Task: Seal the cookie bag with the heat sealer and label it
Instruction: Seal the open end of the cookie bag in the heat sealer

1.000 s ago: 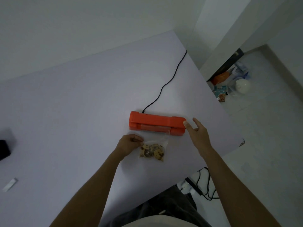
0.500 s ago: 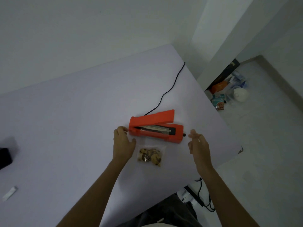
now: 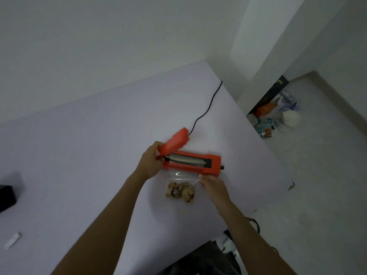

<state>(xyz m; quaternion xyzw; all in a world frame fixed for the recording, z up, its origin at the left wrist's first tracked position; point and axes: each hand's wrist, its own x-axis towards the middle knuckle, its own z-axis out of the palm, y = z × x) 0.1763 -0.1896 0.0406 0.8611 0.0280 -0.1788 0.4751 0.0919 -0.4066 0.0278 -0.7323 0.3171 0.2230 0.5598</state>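
An orange heat sealer [image 3: 195,164] lies on the white table [image 3: 99,155] with its lid [image 3: 174,142] swung up, baring the dark sealing strip. My left hand [image 3: 151,160] grips the sealer's left end at the hinge of the raised lid. A clear plastic bag of cookies [image 3: 180,189] lies flat just in front of the sealer, its open top close to the sealer's front edge. My right hand [image 3: 213,185] pinches the bag's upper right corner.
The sealer's black cord [image 3: 208,108] runs off the table's far right edge. A black object [image 3: 7,197] sits at the left edge, and a small white strip [image 3: 13,240] lies near the front left. Clutter [image 3: 278,116] is on the floor to the right.
The sealer's lid has swung up much higher under my left hand. My right hand came in from the right and took hold of the bag's upper right corner.
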